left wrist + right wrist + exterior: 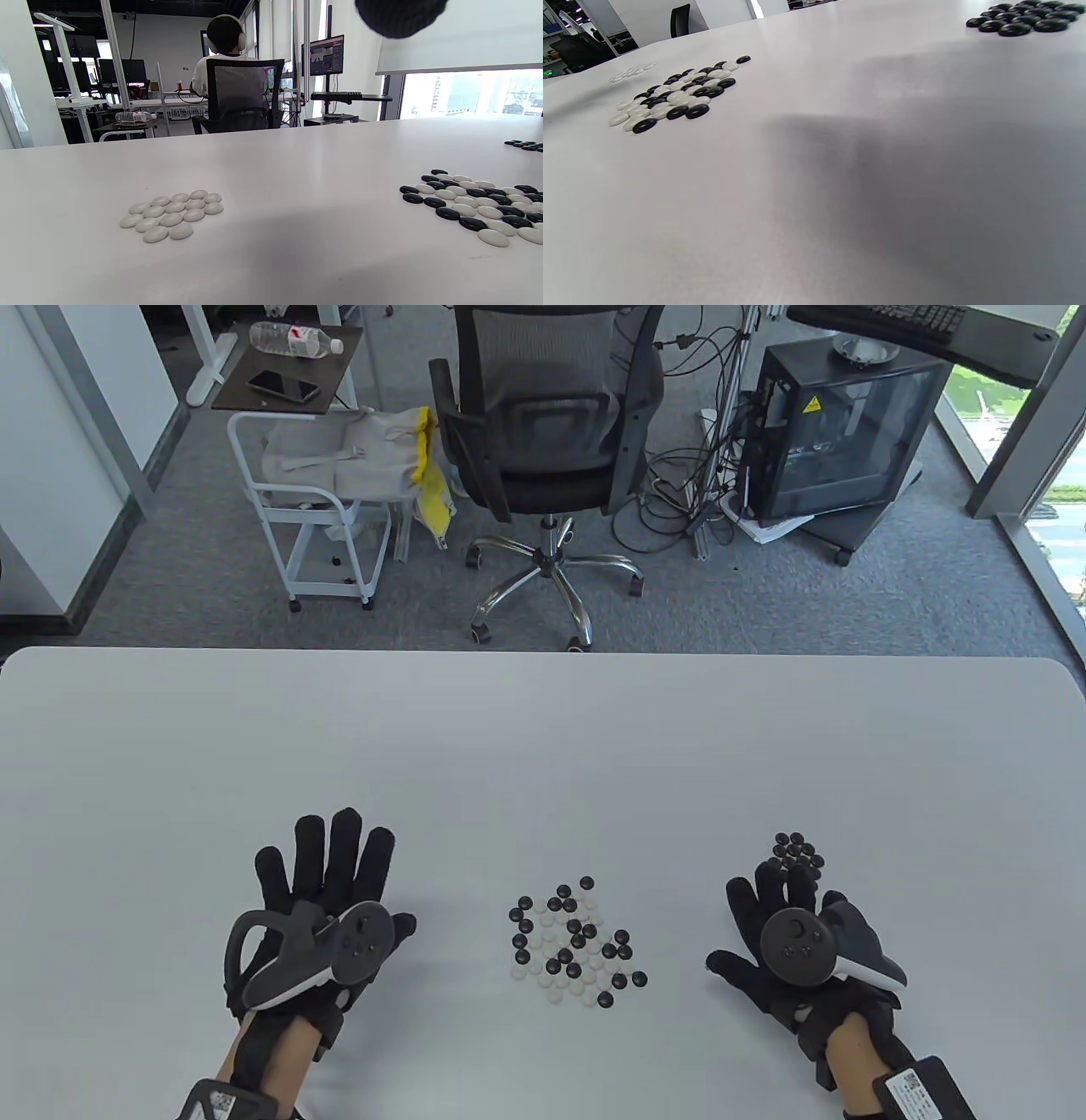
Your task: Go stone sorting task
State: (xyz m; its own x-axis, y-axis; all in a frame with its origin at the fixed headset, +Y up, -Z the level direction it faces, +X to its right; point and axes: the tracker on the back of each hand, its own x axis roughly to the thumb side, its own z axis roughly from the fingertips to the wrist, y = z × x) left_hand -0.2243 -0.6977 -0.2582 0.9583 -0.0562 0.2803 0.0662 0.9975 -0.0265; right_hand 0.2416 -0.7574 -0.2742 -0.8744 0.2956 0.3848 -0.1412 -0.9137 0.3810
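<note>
A mixed pile of black and white Go stones lies at the table's near middle. It also shows in the left wrist view and the right wrist view. A sorted group of black stones lies just beyond my right hand's fingertips. A sorted group of white stones lies on the left, hidden under my left hand in the table view. My left hand is open with its fingers spread and holds nothing. My right hand is open with its fingers stretched out and holds nothing.
The white table stretches far beyond the stones. Behind its far edge stand an office chair, a white cart and a computer case.
</note>
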